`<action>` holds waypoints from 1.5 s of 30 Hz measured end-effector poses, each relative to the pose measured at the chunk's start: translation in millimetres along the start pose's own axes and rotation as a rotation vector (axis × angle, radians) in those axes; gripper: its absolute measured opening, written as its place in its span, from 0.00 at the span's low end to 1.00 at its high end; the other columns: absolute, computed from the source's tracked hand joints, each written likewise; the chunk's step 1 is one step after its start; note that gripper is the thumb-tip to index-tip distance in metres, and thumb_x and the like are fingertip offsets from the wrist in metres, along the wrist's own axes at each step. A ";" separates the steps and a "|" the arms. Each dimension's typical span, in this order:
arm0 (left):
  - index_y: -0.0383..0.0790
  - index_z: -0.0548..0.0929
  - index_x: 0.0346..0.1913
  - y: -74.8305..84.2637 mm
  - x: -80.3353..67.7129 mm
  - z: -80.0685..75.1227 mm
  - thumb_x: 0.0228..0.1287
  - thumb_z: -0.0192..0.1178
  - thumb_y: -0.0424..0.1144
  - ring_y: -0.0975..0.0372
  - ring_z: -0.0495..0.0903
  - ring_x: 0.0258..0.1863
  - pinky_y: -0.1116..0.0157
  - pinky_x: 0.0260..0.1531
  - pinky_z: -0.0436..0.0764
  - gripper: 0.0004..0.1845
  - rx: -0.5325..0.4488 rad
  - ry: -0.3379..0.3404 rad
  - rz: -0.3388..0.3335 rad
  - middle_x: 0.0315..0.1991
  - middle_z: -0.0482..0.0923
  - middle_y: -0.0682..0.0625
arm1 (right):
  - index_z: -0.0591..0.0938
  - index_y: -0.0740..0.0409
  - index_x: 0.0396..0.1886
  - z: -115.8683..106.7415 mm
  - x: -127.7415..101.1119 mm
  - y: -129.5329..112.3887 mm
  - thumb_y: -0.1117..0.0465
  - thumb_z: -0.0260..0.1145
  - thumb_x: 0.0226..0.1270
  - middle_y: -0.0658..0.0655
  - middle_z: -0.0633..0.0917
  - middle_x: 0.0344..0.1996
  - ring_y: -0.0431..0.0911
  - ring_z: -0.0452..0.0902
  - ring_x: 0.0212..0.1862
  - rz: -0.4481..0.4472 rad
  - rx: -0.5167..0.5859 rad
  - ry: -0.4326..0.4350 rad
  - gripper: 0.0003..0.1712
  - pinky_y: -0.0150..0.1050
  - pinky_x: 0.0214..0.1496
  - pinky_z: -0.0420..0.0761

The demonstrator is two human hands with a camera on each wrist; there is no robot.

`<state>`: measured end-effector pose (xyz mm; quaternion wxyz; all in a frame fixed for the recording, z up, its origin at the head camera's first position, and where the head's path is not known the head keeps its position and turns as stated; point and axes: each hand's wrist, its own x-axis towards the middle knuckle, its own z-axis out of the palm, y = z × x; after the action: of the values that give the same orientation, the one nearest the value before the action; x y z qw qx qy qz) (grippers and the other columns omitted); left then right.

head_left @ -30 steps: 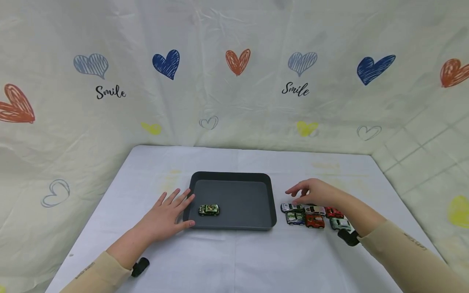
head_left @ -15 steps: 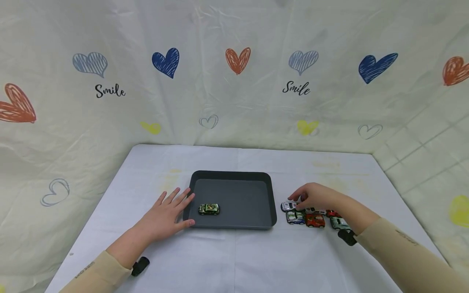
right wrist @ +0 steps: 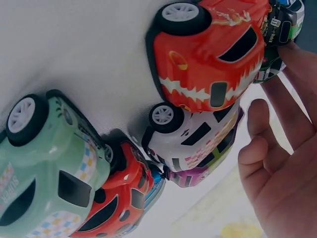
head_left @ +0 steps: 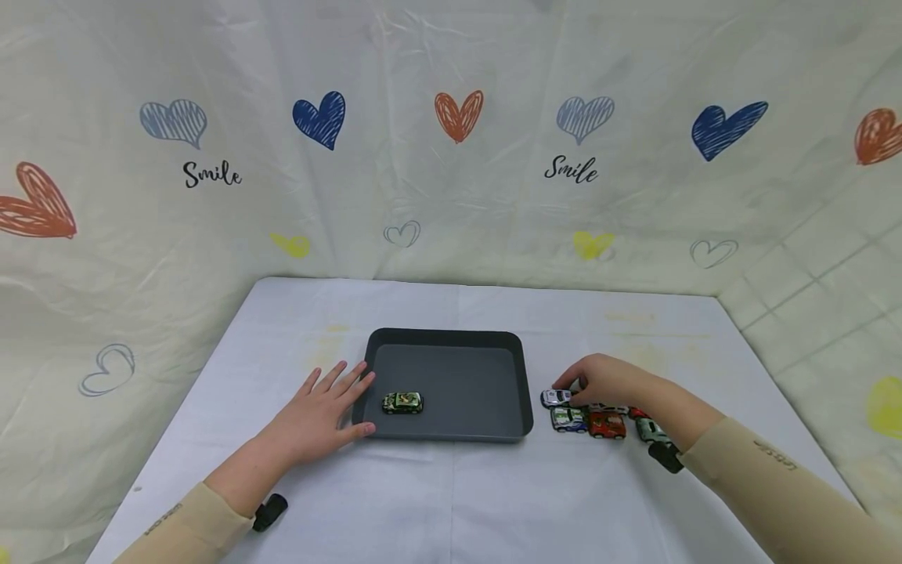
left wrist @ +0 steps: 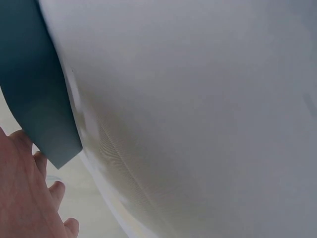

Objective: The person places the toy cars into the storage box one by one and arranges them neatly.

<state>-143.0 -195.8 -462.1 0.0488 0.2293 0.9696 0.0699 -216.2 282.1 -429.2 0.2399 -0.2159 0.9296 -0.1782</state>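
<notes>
hands: right (head_left: pixel 607 382) pinches white car (head_left: pixel 556 398), left (head_left: pixel 317 421) steadies tray (head_left: pixel 451 340).

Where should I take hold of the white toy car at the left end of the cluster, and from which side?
Pinch the white toy car across its two long sides, coming from above. It sits at the cluster's open end nearest the dark tray, but the green-and-white car crowds its near side, so probably only a fingertip fits there. The right hand is already on it.
</notes>
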 end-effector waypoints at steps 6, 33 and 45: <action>0.51 0.55 0.79 0.0 -0.3 0.4 0.65 0.48 0.73 0.47 0.46 0.78 0.41 0.73 0.44 0.47 0.006 0.003 -0.002 0.80 0.47 0.53 | 0.88 0.48 0.49 2.1 3.9 5.3 0.63 0.73 0.61 0.45 0.85 0.40 0.43 0.75 0.34 0.003 0.015 -0.006 0.16 0.38 0.36 0.79; 0.52 0.54 0.80 -1.6 -0.3 1.9 0.65 0.47 0.73 0.49 0.45 0.78 0.41 0.74 0.43 0.47 -0.002 0.002 -0.005 0.80 0.46 0.53 | 0.86 0.49 0.55 -26.2 1.7 3.6 0.58 0.72 0.63 0.53 0.84 0.52 0.51 0.77 0.53 -0.060 0.100 0.024 0.20 0.43 0.48 0.79; 0.52 0.55 0.79 -6.2 1.0 9.1 0.65 0.48 0.74 0.47 0.46 0.78 0.40 0.73 0.44 0.47 -0.018 0.044 0.016 0.80 0.48 0.53 | 0.87 0.47 0.55 -43.3 20.5 -23.3 0.57 0.73 0.63 0.52 0.84 0.50 0.47 0.69 0.32 -0.075 0.174 0.042 0.20 0.40 0.31 0.71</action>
<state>-145.5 -199.8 -472.2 0.0291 0.2348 0.9680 0.0842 -247.8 262.3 -391.1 0.2315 -0.2249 0.9067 -0.2715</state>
